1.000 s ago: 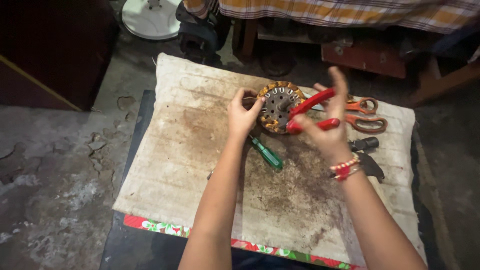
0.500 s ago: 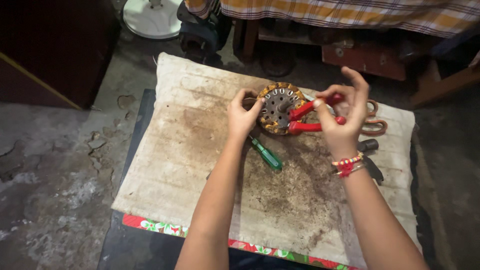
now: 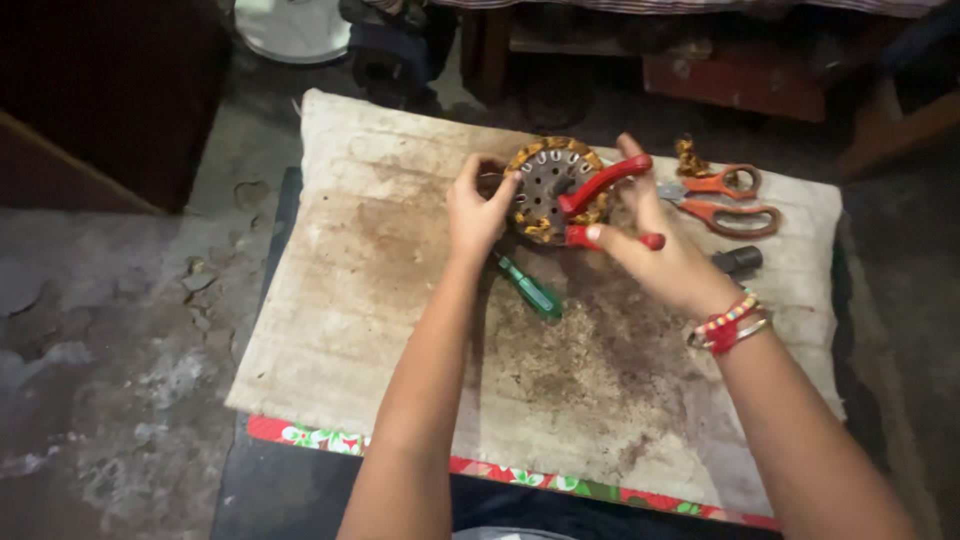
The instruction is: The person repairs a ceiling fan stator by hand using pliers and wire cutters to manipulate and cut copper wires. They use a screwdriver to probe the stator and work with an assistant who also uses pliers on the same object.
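Observation:
A round motor stator with copper windings stands tilted on a stained white cloth. My left hand grips its left rim. My right hand holds red-handled pliers, whose jaws reach into the stator's face. A beaded bracelet sits on my right wrist. A green-handled screwdriver lies on the cloth just below the stator, between my forearms.
Orange-handled scissors lie on the cloth at the right, with a dark tool handle below them. A red box and dark items stand behind the cloth. Bare concrete floor lies to the left.
My right hand has closed more around the red pliers and swung them down against the stator. My left hand has stayed on the stator's rim.

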